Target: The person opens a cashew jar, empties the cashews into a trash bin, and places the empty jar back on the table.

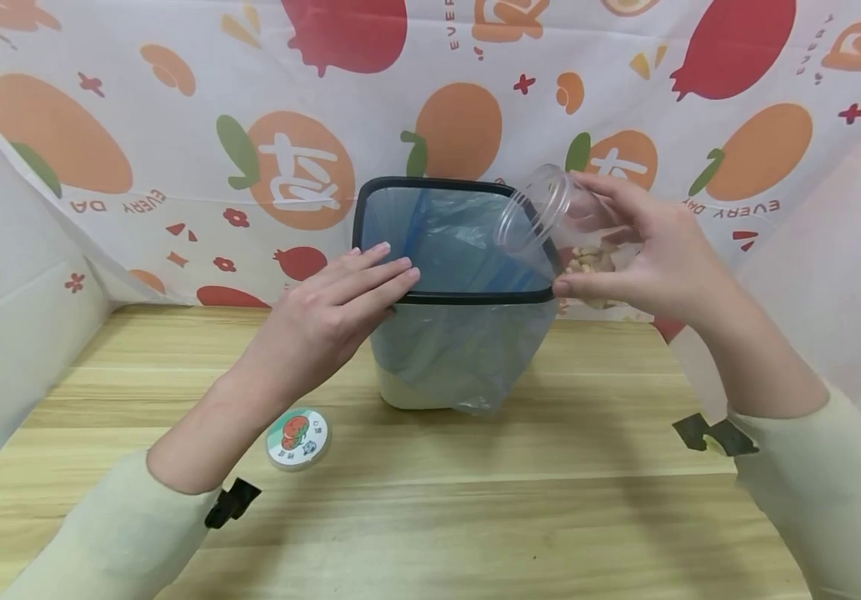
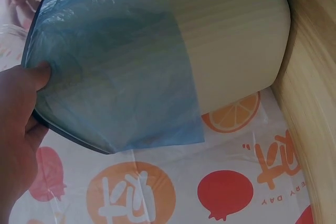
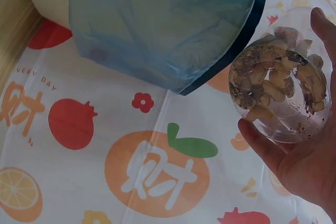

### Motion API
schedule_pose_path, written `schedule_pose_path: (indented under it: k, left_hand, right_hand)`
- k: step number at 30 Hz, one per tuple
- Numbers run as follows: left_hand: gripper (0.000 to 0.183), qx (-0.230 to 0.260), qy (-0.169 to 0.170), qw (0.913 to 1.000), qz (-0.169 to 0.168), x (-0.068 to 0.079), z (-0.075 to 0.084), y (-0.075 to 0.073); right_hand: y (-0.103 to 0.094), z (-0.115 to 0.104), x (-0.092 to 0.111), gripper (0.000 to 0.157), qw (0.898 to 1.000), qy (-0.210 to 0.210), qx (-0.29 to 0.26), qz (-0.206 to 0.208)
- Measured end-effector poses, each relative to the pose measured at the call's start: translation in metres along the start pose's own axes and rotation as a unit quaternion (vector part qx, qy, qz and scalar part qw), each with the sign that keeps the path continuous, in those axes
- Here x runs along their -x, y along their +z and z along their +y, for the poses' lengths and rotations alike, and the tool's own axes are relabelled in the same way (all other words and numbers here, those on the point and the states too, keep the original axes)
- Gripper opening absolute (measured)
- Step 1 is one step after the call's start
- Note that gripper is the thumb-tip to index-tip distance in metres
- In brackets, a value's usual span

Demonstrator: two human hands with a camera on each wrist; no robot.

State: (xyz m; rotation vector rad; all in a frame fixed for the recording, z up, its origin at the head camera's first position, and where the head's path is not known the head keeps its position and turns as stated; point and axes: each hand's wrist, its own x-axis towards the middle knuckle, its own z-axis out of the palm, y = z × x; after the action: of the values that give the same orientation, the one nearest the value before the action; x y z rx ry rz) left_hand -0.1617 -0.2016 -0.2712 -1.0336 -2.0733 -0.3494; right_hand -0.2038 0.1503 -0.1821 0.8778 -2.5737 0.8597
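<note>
A cream trash can stands on the table, lined with a translucent blue bag folded over its black rim. My left hand holds the rim's near left part, fingers reaching over it and the thumb against the bag outside. In my right hand is a clear plastic jar, tilted with its mouth over the right part of the rim. Pale, nut-like pieces and dark crumbs lie toward the jar's bottom; their exact kind I cannot tell.
A round lid with a strawberry print lies on the wooden table, left of the trash can. Behind hangs a fruit-printed white cloth, with pale side walls left and right. Black clips are on both sleeves.
</note>
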Motion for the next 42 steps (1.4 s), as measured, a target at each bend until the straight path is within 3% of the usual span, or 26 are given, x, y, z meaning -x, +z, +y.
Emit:
schedule_pose_path:
  k: [12,18,42]
  left_hand:
    - [0.053,0.002,0.0,1.0,0.006,0.002,0.002,-0.001]
    - [0.053,0.002,-0.002,1.0,0.008,0.003,0.002,0.0]
    - [0.056,0.026,-0.011,0.9996,0.003,0.001,0.003,-0.001]
  right_hand:
    - [-0.006,-0.002,-0.021,0.095,0.997,-0.011,0.055,-0.056]
    - [-0.004,0.001,-0.028,0.096,0.995,-0.031,0.063,-0.068]
    - [-0.007,0.001,-0.049,0.098,0.983,-0.046,0.14,-0.111]
